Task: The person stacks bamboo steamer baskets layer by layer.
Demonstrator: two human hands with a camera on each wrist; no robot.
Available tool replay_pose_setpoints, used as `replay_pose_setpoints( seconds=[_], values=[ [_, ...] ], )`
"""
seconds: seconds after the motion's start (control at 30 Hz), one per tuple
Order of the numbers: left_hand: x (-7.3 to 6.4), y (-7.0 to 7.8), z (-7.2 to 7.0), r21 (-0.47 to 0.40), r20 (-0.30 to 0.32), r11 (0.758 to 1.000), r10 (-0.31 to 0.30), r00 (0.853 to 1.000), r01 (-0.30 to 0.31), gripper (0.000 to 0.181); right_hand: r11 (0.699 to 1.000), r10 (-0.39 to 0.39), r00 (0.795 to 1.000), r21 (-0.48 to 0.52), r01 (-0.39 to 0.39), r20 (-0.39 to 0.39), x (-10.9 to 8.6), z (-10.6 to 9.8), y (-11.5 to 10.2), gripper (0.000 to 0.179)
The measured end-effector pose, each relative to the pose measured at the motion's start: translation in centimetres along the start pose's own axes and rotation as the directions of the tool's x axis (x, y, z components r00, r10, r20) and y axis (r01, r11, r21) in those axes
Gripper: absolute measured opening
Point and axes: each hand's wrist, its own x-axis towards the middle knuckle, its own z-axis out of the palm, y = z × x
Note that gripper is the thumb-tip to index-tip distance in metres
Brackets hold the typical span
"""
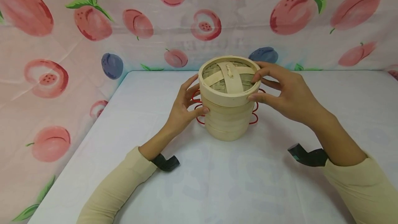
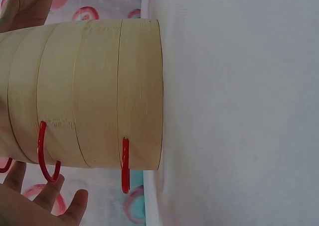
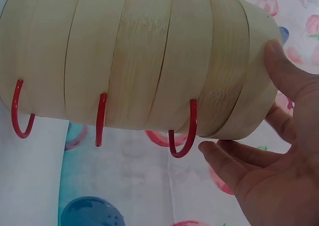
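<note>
A round bamboo steamer (image 1: 228,120) of stacked tiers stands upright on the white table. Its woven lid (image 1: 233,84) sits on top, crossed by pale bands with a small knotted loop in the middle. My right hand (image 1: 287,94) holds the lid's rim on the right side, thumb in front and fingers over the edge. On the other side, my left hand (image 1: 183,108) holds the steamer's wall, its thumb at the front and its fingers beside the red handles (image 2: 42,151). More red handles (image 3: 101,119) stick out on the right side. The steamer's inside is hidden.
The white-covered table (image 1: 202,182) reaches back to a fruit-printed cloth (image 1: 236,27), which also runs along the left side. Black curved pieces (image 1: 308,155) stick out at both wrists, next to the beige sleeves (image 1: 121,182).
</note>
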Motion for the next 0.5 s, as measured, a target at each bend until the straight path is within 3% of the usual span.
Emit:
replay_pose_setpoints(
  seconds=[0.17,0.4,0.5],
  values=[
    [-0.1,0.3,-0.1,-0.003,0.001,1.0,-0.015,1.0,0.015,0.093,0.999,0.03,0.999,-0.009,-0.03,0.016,-0.1,0.0,-0.3,0.041],
    [-0.3,2.6,0.5,-0.014,-0.004,0.999,-0.033,0.999,0.033,0.096,0.999,0.027,0.998,-0.023,-0.026,0.056,-0.4,-0.1,-0.4,0.042],
    [-0.5,2.6,0.5,-0.006,-0.006,0.999,-0.039,0.999,0.039,0.094,0.999,0.011,0.998,-0.043,-0.008,0.064,-0.8,-0.7,-0.5,0.046]
  ],
)
